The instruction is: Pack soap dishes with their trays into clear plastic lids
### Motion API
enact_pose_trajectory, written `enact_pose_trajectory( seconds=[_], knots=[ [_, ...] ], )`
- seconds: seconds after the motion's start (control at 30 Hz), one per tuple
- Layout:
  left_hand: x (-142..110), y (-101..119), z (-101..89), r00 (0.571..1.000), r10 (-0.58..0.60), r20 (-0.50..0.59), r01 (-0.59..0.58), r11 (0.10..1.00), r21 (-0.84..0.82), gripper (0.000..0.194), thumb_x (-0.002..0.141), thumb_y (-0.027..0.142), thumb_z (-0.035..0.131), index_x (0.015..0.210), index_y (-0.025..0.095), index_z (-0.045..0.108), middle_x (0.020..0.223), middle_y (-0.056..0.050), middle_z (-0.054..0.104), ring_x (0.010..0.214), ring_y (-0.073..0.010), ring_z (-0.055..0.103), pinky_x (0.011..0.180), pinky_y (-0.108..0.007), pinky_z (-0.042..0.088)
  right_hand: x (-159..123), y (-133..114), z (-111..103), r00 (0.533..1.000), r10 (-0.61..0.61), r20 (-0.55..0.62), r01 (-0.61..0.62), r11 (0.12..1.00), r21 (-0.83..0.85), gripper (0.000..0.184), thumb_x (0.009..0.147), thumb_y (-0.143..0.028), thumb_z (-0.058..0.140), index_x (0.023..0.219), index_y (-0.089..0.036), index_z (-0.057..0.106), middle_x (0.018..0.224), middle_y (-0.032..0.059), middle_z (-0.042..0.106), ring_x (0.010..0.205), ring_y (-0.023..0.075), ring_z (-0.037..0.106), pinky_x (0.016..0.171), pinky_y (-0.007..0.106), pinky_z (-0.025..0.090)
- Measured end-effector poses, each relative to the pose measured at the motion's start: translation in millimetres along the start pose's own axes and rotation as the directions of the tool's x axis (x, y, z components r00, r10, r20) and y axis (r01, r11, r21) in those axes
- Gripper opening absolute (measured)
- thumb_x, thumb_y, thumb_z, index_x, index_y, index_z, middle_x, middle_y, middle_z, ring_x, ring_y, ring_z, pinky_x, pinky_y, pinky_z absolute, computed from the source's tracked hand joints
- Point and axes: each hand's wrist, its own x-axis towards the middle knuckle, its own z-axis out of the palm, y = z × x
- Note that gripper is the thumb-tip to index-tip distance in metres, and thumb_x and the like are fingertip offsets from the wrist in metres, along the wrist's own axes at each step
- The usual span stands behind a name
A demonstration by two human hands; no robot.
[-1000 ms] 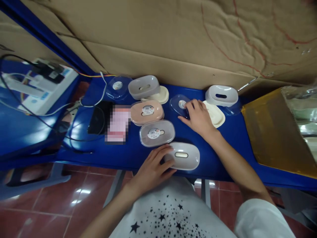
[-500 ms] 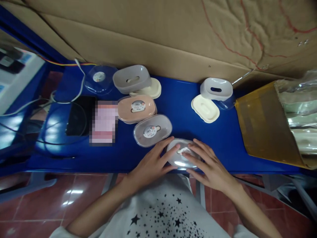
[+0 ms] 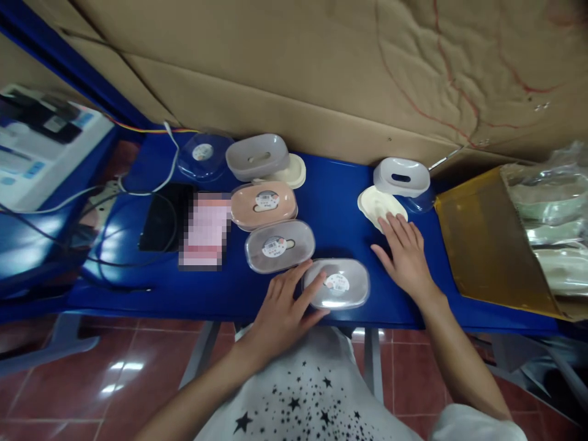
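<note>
A grey oval soap box (image 3: 351, 285) with a clear lid and a printed label lies near the table's front edge. My left hand (image 3: 285, 309) rests against its left side, fingers spread, the index finger on the lid. Farther right, my right hand (image 3: 404, 257) is open, its fingertips over the near edge of a cream oval tray (image 3: 379, 203). Just behind that tray sits a grey slotted shell (image 3: 402, 176), with a clear lid (image 3: 420, 201) partly hidden beside it. Another lidded grey soap box (image 3: 298, 245) and a lidded peach one (image 3: 282, 199) lie to the left.
At the back left are a clear labelled lid (image 3: 204, 159), a grey shell (image 3: 257, 158) and a cream tray (image 3: 296, 171). A cardboard box (image 3: 478, 239) of wrapped pieces stands right. A black object (image 3: 160, 220), a blurred pink item (image 3: 206, 233) and cables lie left.
My right hand has left the front soap box and moved right and away from me to the cream tray. My left hand stays at the box. The view has shifted slightly.
</note>
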Motion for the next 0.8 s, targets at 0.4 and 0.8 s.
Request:
enact_pose_trajectory(
  seconds=[0.4, 0.8],
  knots=[
    [67, 24, 37.2, 0.977, 0.19, -0.094, -0.183, 0.98, 0.077, 0.025, 0.1, 0.004, 0.058, 0.114, 0.016, 0.074, 0.11, -0.01, 0.075, 0.09, -0.0233, 0.066, 0.076, -0.038, 0.054, -89, -4, -20, 0.992, 0.129, 0.001, -0.129, 0.988, 0.086, 0.041, 0.106, -0.021, 0.053, 0.146, -0.028, 0.06, 0.141, 0.0089, 0.073, 0.134, 0.0285, 0.067, 0.12, 0.057, 0.042],
    [111, 23, 24.4, 0.988, 0.083, 0.13, -0.103, 0.982, 0.16, 0.066, 0.106, 0.037, 0.066, 0.163, 0.013, 0.045, 0.167, -0.026, 0.046, 0.149, -0.0457, 0.051, 0.114, -0.068, 0.046, -119, -20, -20, 0.997, 0.07, 0.044, -0.077, 0.984, 0.162, 0.048, 0.106, -0.013, 0.053, 0.15, -0.029, 0.057, 0.142, 0.0074, 0.074, 0.132, 0.0264, 0.07, 0.117, 0.058, 0.05]
  ],
)
